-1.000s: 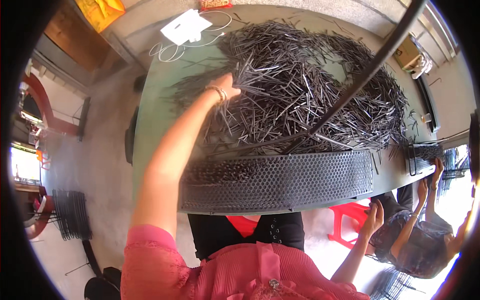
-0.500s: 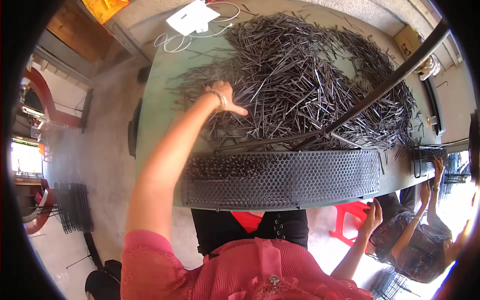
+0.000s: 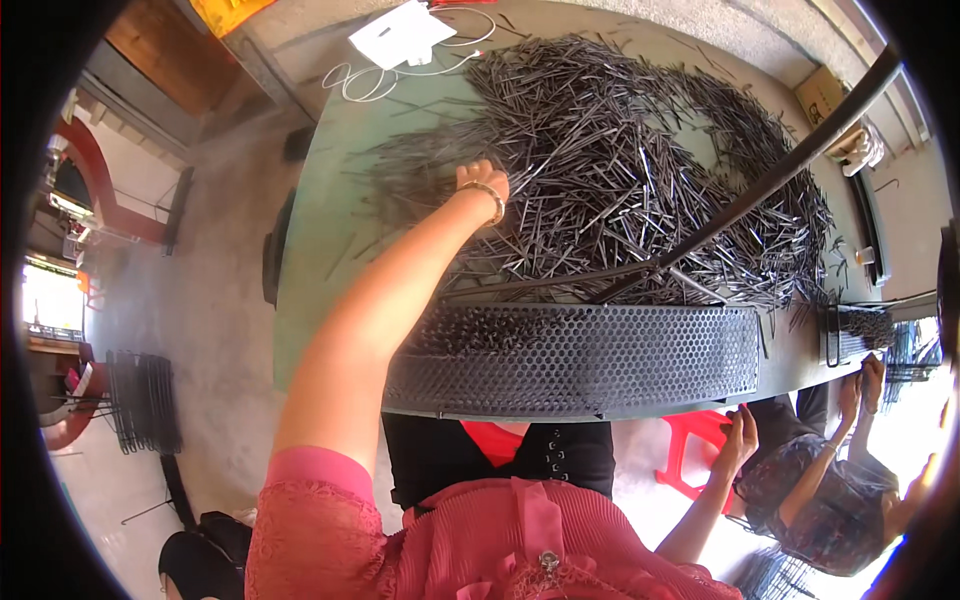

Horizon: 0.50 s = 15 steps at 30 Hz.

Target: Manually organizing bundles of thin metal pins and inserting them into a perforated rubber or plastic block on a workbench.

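Note:
My left hand (image 3: 483, 178) is closed at the left part of a wide heap of thin black sticks (image 3: 600, 150). Its fingertips are hidden, so I cannot make out what is in them. Left of it, some sticks look smeared by motion. Beyond the near edge of the table, low on the right, my right hand (image 3: 737, 440) is raised with curled fingers, and a small dark thing shows at their tips. Between me and the heap lies a black perforated tray (image 3: 640, 350). Short dark pieces (image 3: 480, 328) stand packed in the holes of its left part.
A black bar (image 3: 760, 195) slants across the heap from the upper right. The green table (image 3: 310, 250) holds a white device with a cable (image 3: 400, 38) at the back. On the right, a person (image 3: 820, 490) works at a smaller rack (image 3: 855, 335). A red stool (image 3: 685, 460) stands below.
My left hand has moved right and slightly away from me, and its outstretched thumb has folded in. My right hand has shifted only a little. The view has tilted slightly.

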Each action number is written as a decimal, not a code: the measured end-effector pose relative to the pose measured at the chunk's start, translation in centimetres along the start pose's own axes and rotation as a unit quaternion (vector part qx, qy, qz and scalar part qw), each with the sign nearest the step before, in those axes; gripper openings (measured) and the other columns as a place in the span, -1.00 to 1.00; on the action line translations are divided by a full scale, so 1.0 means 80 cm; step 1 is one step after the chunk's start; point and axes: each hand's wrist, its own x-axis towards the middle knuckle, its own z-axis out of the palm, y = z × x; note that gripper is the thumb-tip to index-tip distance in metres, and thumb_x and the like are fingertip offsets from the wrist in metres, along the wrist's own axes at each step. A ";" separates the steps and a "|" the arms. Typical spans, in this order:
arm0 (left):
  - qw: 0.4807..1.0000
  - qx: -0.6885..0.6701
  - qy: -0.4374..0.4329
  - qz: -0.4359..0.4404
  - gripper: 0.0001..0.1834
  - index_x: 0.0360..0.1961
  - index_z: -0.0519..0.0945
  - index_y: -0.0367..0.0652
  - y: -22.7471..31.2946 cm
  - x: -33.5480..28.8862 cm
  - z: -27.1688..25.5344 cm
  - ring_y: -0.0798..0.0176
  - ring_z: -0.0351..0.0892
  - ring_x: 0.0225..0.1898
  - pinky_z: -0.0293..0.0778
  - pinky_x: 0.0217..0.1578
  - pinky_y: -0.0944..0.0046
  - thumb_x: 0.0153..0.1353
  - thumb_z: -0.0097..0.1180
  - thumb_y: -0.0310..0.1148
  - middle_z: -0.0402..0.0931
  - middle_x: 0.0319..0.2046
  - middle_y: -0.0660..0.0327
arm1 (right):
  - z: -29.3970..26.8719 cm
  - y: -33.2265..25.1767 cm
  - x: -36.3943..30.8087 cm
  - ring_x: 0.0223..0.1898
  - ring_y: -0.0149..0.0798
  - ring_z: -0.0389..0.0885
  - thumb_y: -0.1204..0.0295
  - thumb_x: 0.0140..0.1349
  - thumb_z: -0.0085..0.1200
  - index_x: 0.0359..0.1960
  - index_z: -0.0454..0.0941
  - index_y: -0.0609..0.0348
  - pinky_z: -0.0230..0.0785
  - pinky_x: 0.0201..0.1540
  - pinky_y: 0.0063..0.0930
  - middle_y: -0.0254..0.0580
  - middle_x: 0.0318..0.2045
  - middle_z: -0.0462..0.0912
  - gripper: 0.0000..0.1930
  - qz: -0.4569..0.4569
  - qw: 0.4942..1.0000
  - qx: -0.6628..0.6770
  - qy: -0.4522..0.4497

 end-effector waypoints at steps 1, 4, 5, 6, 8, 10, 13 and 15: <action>0.999 0.028 -0.012 0.016 -0.64 -0.05 0.57 -0.09 0.002 0.000 -0.004 0.09 0.30 0.16 0.15 0.10 0.06 0.07 0.11 -0.37 0.42 0.03 0.10 | 0.001 0.001 0.000 -0.56 -0.47 0.49 0.47 0.24 0.01 -0.09 0.52 0.38 0.37 -0.48 -0.63 -0.19 -0.43 0.60 -0.74 -0.002 1.000 0.000 -0.003; 0.998 0.054 0.002 0.044 -0.67 -0.08 0.58 -0.12 -0.003 0.002 -0.008 0.09 0.39 0.11 0.22 0.05 0.07 0.07 0.11 -0.39 0.47 -0.01 0.07 | -0.001 0.005 -0.005 -0.56 -0.46 0.50 0.48 0.23 0.01 -0.10 0.53 0.38 0.38 -0.48 -0.61 -0.20 -0.44 0.60 -0.75 0.018 1.000 -0.001 0.001; 0.999 0.009 -0.028 0.028 -0.69 -0.11 0.58 -0.12 -0.007 0.005 -0.013 0.08 0.46 0.05 0.29 0.00 0.07 0.07 0.10 -0.40 0.51 -0.05 0.04 | -0.001 0.005 -0.005 -0.56 -0.46 0.50 0.48 0.23 0.01 -0.10 0.53 0.38 0.38 -0.48 -0.61 -0.20 -0.44 0.60 -0.75 0.016 1.000 -0.001 -0.001; 0.998 -0.036 -0.058 0.012 -0.71 -0.13 0.58 -0.13 -0.011 0.007 -0.018 0.07 0.53 0.00 0.37 -0.06 0.08 0.08 0.10 -0.40 0.54 -0.08 0.02 | -0.002 0.006 -0.005 -0.57 -0.46 0.50 0.48 0.23 0.01 -0.10 0.53 0.37 0.38 -0.48 -0.61 -0.20 -0.44 0.60 -0.75 0.015 1.000 -0.004 -0.007; 0.992 -0.111 0.009 0.057 -0.73 -0.23 0.48 -0.26 -0.043 0.014 0.001 -0.04 0.54 -0.12 0.45 -0.16 0.08 0.05 0.10 -0.35 0.52 -0.20 -0.07 | 0.000 0.010 -0.006 -0.57 -0.46 0.50 0.47 0.23 0.01 -0.10 0.53 0.36 0.38 -0.48 -0.61 -0.20 -0.45 0.60 -0.75 0.016 1.000 -0.005 -0.016; 0.978 -0.177 0.030 0.107 -0.65 -0.31 0.37 -0.33 -0.067 0.012 0.005 -0.11 0.49 -0.21 0.41 -0.17 0.05 -0.02 0.11 -0.29 0.46 -0.29 -0.14 | 0.000 0.012 -0.005 -0.57 -0.45 0.50 0.47 0.23 0.01 -0.10 0.54 0.36 0.38 -0.48 -0.61 -0.21 -0.45 0.60 -0.74 0.018 1.000 -0.004 -0.025; 0.949 -0.256 0.125 0.132 -0.62 -0.27 0.40 -0.33 -0.100 0.003 0.003 -0.12 0.49 -0.29 0.42 -0.21 0.05 -0.04 0.14 -0.28 0.49 -0.36 -0.11 | 0.003 0.013 -0.003 -0.57 -0.45 0.50 0.47 0.22 0.02 -0.11 0.54 0.36 0.38 -0.48 -0.61 -0.21 -0.44 0.60 -0.74 0.023 0.999 -0.004 -0.036; 0.843 -0.459 0.207 0.188 -0.61 -0.12 0.44 -0.29 -0.115 -0.012 -0.007 0.21 0.56 -0.27 0.46 -0.19 0.21 0.01 0.17 -0.36 0.57 -0.32 0.07 | 0.005 0.013 -0.004 -0.57 -0.45 0.50 0.47 0.22 0.02 -0.11 0.54 0.36 0.38 -0.48 -0.61 -0.21 -0.44 0.61 -0.74 0.027 0.999 -0.005 -0.038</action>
